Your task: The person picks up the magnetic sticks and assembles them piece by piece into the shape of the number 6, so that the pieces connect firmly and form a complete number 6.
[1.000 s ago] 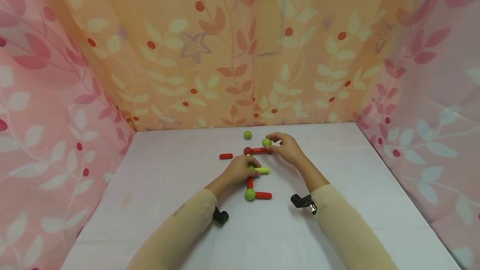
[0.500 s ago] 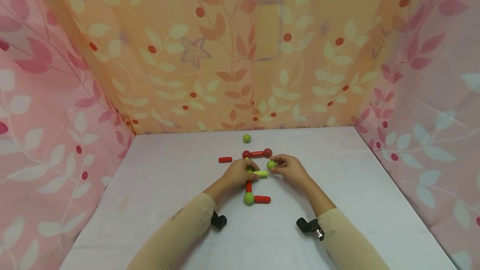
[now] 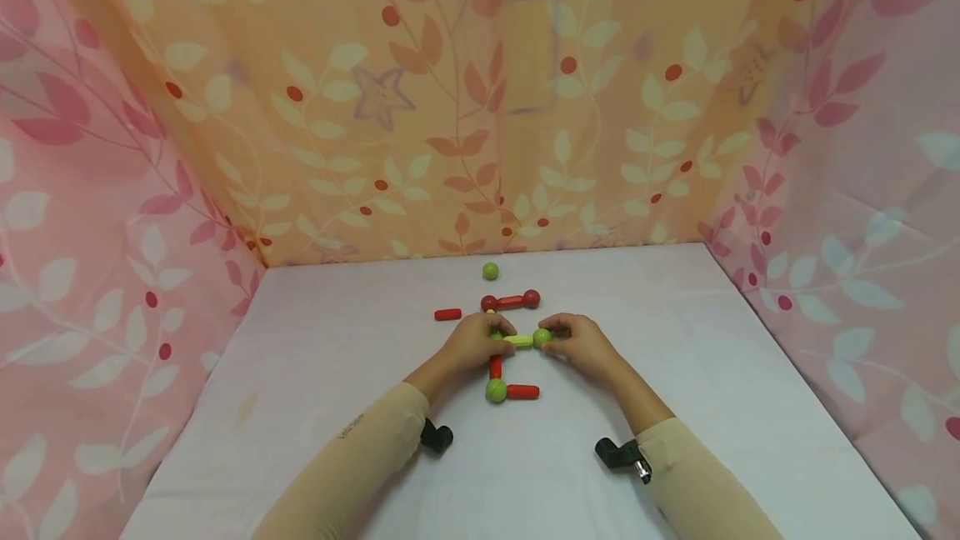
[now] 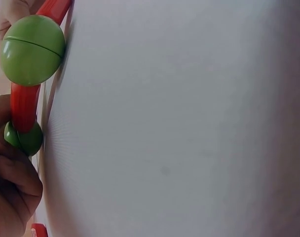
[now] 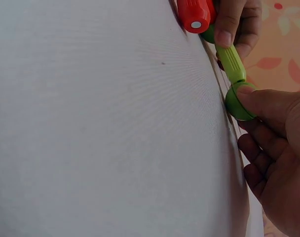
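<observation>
Roughly midway between the side edges of the desk (image 3: 525, 473), left hand (image 3: 472, 343) pinches the lime rod (image 3: 520, 341); right hand (image 3: 579, 340) pinches a ball (image 3: 540, 337) against its tip, best pressed straight along the axis.

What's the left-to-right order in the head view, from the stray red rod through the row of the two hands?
Stray red rod → left hand → light-green rod → pinched green ball → right hand.
</observation>
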`<state>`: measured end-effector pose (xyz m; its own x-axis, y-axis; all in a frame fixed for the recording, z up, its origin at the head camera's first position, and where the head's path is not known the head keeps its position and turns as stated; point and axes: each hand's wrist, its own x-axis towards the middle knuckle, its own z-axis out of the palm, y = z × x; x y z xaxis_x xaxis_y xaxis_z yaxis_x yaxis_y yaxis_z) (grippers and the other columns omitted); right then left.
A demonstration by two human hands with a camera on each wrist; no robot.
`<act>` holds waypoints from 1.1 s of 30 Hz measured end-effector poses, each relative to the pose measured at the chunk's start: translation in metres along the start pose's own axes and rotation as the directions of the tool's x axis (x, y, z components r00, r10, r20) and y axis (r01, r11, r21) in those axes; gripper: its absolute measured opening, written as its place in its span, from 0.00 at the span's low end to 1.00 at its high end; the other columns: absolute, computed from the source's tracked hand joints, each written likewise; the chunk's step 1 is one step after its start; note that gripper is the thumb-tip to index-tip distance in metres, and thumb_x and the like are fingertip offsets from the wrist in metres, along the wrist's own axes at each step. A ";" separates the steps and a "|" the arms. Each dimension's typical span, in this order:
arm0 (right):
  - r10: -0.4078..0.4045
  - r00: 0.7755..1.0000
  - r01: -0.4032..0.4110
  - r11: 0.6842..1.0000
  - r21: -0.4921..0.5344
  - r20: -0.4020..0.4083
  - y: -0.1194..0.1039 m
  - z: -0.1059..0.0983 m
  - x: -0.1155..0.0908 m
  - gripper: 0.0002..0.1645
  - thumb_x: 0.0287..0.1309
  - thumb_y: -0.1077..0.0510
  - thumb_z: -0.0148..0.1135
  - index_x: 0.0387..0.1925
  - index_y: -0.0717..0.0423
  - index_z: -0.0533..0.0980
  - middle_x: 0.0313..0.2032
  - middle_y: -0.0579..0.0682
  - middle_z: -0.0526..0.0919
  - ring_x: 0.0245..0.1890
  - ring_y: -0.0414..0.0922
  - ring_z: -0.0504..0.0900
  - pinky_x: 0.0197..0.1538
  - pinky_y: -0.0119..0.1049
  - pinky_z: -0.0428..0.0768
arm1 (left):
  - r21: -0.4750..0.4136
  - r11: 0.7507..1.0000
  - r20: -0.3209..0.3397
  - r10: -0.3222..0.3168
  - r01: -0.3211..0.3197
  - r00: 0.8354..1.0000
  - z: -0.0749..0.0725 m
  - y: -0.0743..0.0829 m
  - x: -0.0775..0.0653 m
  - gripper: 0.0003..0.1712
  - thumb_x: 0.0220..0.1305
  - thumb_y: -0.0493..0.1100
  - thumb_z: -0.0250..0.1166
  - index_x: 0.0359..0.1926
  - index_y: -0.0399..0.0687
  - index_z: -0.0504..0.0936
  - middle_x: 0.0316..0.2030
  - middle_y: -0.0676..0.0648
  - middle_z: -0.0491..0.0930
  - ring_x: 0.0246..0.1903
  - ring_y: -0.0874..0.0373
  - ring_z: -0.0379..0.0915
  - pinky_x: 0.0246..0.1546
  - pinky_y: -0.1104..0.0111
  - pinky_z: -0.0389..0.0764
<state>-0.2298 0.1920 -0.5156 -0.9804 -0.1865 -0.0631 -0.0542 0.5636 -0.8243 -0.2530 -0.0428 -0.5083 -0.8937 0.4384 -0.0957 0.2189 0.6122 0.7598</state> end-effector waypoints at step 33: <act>-0.184 0.947 0.250 0.936 -0.246 0.263 -0.062 -0.039 0.042 0.19 0.50 0.49 0.67 0.44 0.48 0.78 0.43 0.47 0.81 0.47 0.49 0.73 0.49 0.44 0.70 | 0.004 1.000 -0.014 0.005 -0.005 1.000 -0.001 -0.001 -0.004 0.09 0.48 0.50 0.71 0.33 0.64 0.83 0.32 0.61 0.77 0.37 0.60 0.69 0.36 0.68 0.73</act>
<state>-0.2746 0.1808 -0.4446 -0.8691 -0.4914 -0.0561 -0.3423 0.6794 -0.6491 -0.2503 -0.0454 -0.5083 -0.8980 0.4321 -0.0823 0.2252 0.6123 0.7578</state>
